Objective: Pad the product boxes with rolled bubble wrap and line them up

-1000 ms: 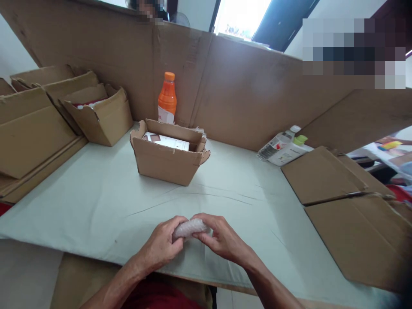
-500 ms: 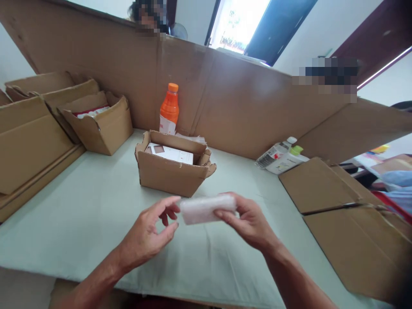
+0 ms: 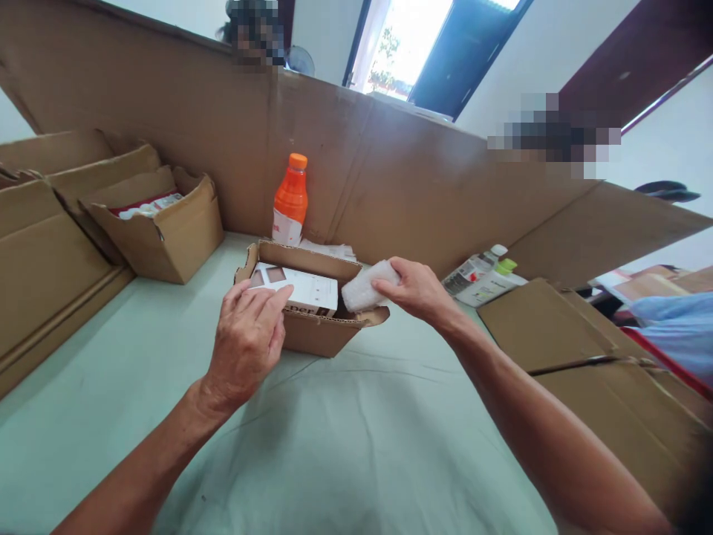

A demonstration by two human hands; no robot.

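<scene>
A small open cardboard box [image 3: 312, 338] stands on the table with a white printed box [image 3: 306, 290] inside it. My left hand [image 3: 248, 327] is closed at the near left of the white box, its fingers over the top and its thumb side by the cardboard front wall. Part of that grip is hidden. My right hand [image 3: 415, 290] pinches a roll of white bubble wrap [image 3: 365, 287] between thumb and fingers. The roll slants down into the right end of the cardboard box, beside the white box.
Behind the box stands an orange bottle [image 3: 290, 200] near a cardboard partition [image 3: 423, 178]. A filled carton [image 3: 183, 238] and larger cartons stand left. At right lie a clear bottle [image 3: 473, 267], a white bottle with green cap [image 3: 490, 286] and cardboard flaps [image 3: 546, 327]. People are beyond the partition.
My right hand has carried the bubble wrap roll forward into the box's right end. My left hand has moved forward onto the white box, whose lettered front face now shows above the wall.
</scene>
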